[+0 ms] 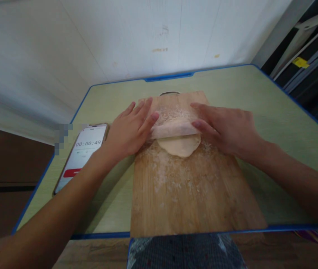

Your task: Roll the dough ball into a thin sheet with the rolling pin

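A pale, flour-dusted rolling pin (174,129) lies crosswise over a flattened piece of dough (181,145). My left hand (135,129) holds the pin's left end under its palm, fingers reaching forward and thumb along the pin. The right end is held under my right hand (224,125), its fingers pointing inward; that end of the pin is hidden. Beneath the dough is a wooden cutting board (195,205), with white flour scattered over its middle and far part. The pin covers the dough's far portion, while its rounded near edge shows.
A phone (84,149) with a running timer lies left of the board, partly behind my left forearm. Behind the board shows a metal rim (170,93). The green table (273,112) has a blue edge and stands against a white wall (136,37).
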A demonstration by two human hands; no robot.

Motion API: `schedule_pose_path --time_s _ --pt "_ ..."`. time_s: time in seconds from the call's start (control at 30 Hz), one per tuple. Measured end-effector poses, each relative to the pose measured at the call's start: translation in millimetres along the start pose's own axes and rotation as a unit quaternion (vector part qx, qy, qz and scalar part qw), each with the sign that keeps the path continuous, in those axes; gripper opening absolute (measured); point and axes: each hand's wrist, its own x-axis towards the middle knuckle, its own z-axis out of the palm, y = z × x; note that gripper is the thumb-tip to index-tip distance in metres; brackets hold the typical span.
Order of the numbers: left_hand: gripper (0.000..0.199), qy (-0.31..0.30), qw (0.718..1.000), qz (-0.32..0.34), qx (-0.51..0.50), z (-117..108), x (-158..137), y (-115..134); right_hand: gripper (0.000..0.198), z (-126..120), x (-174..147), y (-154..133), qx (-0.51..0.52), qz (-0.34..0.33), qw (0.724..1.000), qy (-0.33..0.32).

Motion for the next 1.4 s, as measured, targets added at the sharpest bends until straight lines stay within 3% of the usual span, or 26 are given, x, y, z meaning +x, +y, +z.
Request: schedule_pose_path --time_s 0.17,0.3,0.47,0.6,0.77,0.9,1.07,1.2,1.33,1.4 --pt "0.062 0.015 1.0 0.011 0.006 1.8 1.7 -0.7 0.065 2.3 -0.4 0.3 0.006 -0.06 0.997 0.038" --pt "0.06 0.005 1.0 0.014 -0.009 1.2 2.4 -0.7 0.063 3.7 1.7 -0.1 -0.017 0.017 1.0 0.0" --pt "0.062 0.032 0.999 0.018 -0.012 3.4 -3.3 -0.4 0.063 4.5 0.1 -2.9 0.004 -0.043 0.998 0.05" --pt "0.063 0.017 1.0 0.003 -0.01 2.5 -3.4 1.6 0.063 4.7 -1.2 -2.8 -0.01 0.013 1.0 0.018" --pt "0.06 0.011 1.0 0.022 0.006 -0.9 -6.2 2.7 0.067 6.0 -2.5 -0.6 0.0 -0.069 0.996 0.063" --pt "0.06 -0.005 1.0 0.002 -0.005 -1.6 -2.4 3.1 0.063 6.1 -1.5 -1.3 -0.008 0.005 1.0 0.017" --pt "0.059 0.016 1.0 0.013 0.002 1.6 -3.6 2.4 0.064 6.6 -6.2 -0.4 0.0 -0.091 0.992 0.084" --pt "0.06 0.014 1.0 0.01 -0.002 3.8 -1.5 0.4 0.062 7.0 -2.0 -1.2 -0.006 -0.006 1.0 0.026" --pt "0.063 0.024 1.0 0.019 -0.002 4.2 -5.2 1.3 0.063 6.0 -2.8 -3.4 0.004 -0.051 0.997 0.05" --pt "0.065 0.02 0.999 0.025 -0.008 3.7 -4.5 2.0 0.062 3.7 -2.3 -2.6 0.005 -0.026 0.999 0.021"
